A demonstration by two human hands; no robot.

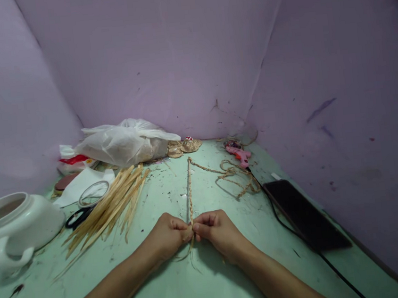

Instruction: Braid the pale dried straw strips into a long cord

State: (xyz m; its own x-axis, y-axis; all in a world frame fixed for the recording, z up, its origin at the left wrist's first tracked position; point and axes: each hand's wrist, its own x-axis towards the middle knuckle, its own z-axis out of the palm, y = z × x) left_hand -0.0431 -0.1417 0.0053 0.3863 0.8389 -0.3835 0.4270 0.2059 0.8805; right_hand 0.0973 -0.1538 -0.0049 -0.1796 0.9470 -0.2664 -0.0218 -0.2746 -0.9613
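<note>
**Hidden and cut-off parts around the braided cord**

The near end of the braided cord (190, 195) vanishes between the pinching fingertips (187, 233). Left of the cord, the white pot (18, 225) is cropped by the frame edge. Right of it, the black cable (340, 274) runs off the bottom edge.

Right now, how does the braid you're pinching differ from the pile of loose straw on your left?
The braid is plaited into one thin cord; the loose straw lies as separate flat strips. The braid runs straight away from both hands, left hand and right hand, then curls in loops near the pink glue gun; the straw lies fanned out, untouched. Both look the same tan fibre on the green table.
</note>
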